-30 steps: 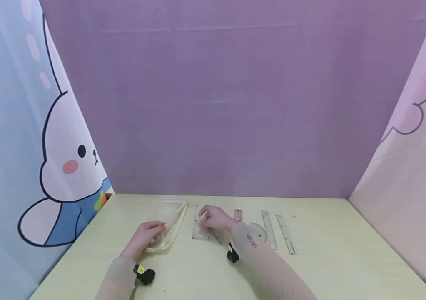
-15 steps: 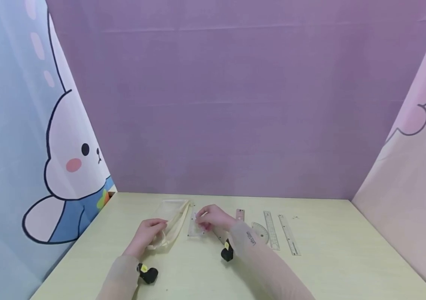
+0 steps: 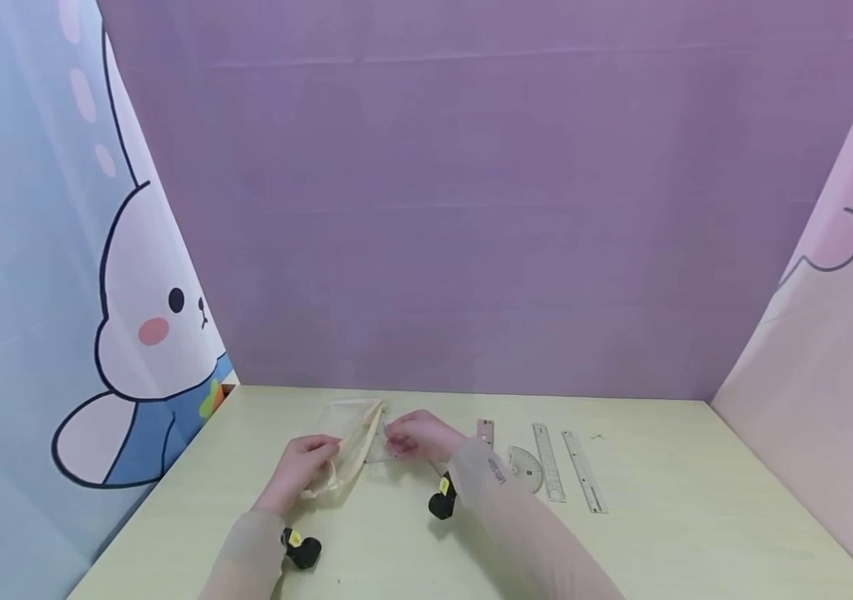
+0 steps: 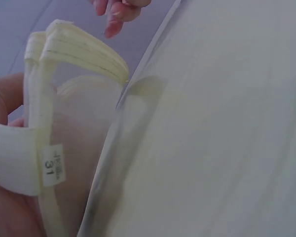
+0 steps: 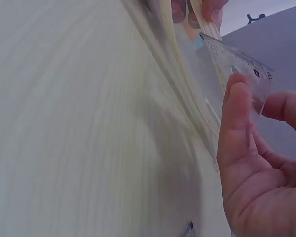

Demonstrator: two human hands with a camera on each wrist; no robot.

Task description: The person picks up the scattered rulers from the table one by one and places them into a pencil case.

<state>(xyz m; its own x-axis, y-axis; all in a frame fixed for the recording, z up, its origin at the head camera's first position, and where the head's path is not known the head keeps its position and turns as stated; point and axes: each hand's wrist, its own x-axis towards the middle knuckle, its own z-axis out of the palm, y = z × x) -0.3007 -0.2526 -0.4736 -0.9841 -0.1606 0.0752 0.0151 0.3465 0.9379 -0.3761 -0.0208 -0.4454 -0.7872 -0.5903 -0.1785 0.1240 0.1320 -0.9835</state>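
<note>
Right hand (image 3: 417, 435) pinching set square (image 5: 259, 85), moving left, now bringing it to parted pouch (image 3: 357, 450); left hand (image 3: 302, 468) gripping pouch.

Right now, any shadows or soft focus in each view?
Head: fairly even light, scale on the clear plastic half-round protractor too fine to read. Left wrist: soft shadow beside the cream mesh pouch on the pale wood-grain table. Right wrist: broad soft shadow on the table, soft print on the clear plastic triangular ruler.
</note>
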